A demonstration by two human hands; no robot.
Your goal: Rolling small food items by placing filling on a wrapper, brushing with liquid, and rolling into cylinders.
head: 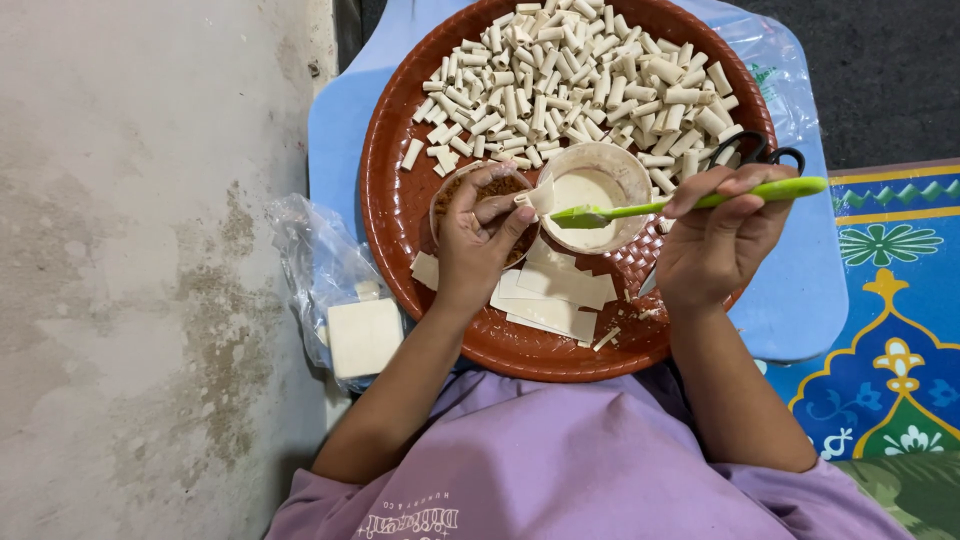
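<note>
My left hand [480,240] pinches a small pale wrapper piece [538,199] over a bowl of brown filling [447,195] on the round brown woven tray [395,215]. My right hand [720,235] holds a green spoon-like stick [690,201] whose tip rests at the rim of a small white bowl [590,185] of pale paste. Flat square wrapper sheets [560,295] lie on the tray below the bowls. Several small rolled pale tubes [580,75] are heaped on the tray's far half.
The tray sits on a light blue stool [800,290]. Black-handled scissors [765,152] lie at the tray's right rim. A clear plastic bag with a block of wrappers [365,335] lies on the grey concrete floor [130,270] at left. A patterned blue mat [890,330] is at right.
</note>
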